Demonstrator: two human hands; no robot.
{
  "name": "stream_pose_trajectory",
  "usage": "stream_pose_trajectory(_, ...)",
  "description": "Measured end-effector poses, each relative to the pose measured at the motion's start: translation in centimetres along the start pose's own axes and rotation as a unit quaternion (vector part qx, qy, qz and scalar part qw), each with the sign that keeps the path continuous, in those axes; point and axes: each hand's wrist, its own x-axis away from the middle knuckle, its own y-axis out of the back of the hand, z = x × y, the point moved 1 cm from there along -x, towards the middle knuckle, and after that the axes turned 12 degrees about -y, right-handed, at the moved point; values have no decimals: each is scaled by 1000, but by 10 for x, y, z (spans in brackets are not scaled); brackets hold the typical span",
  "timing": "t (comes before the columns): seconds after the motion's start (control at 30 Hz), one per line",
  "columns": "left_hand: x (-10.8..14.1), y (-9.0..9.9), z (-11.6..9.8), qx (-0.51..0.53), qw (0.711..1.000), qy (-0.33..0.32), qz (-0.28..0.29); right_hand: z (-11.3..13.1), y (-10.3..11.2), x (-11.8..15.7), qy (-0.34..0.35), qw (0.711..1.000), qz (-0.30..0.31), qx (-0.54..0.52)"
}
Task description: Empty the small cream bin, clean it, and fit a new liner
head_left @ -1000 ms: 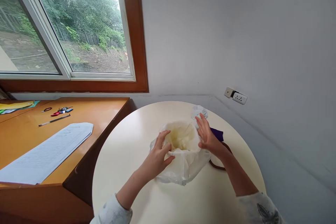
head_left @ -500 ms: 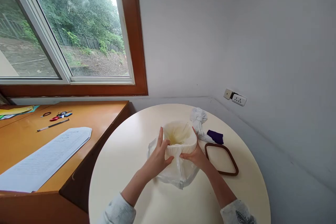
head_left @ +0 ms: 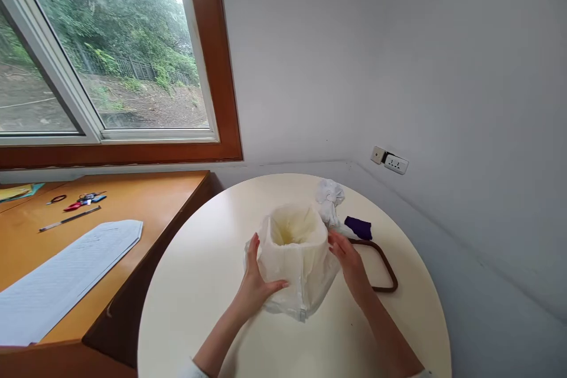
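Observation:
A small bin lined with a white plastic bag (head_left: 287, 266) stands upright on the round table. The bag is folded over the rim and hangs loosely down the outside. Against its left side lies my left hand (head_left: 257, 283), thumb and fingers spread apart. At the upper right side of the bag is my right hand (head_left: 348, 254), its fingers loosely stretched and near or touching the plastic. Just behind my right hand rests a brown rounded frame (head_left: 387, 266), partly hidden by the wrist. The bin itself is covered by the bag.
A crumpled white bag (head_left: 330, 195) and a dark purple roll (head_left: 358, 228) lie at the back right of the round table (head_left: 190, 283). To the left, a wooden desk (head_left: 146, 195) holds papers (head_left: 75, 277), a pen (head_left: 69, 219) and keys (head_left: 86, 201). A socket (head_left: 396, 163) is on the wall.
Both hands have left the bag's rim. My left hand has moved down the left side, and my right hand has shifted outward to the right. The view has turned slightly right.

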Motion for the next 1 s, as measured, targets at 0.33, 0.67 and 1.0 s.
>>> stream_pose_trajectory(0.33,5,-8,12,-72,997,-32,-24,-49,47,47,-22,922,-125,365)
stream_pose_trajectory(0.67,5,4,2,-67,997,-32,-33,-41,45,58,21,914,-110,390)
stream_pose_trajectory(1.0,9,14,-2,-26,980,-61,-187,13,69,85,2,951,-143,273)
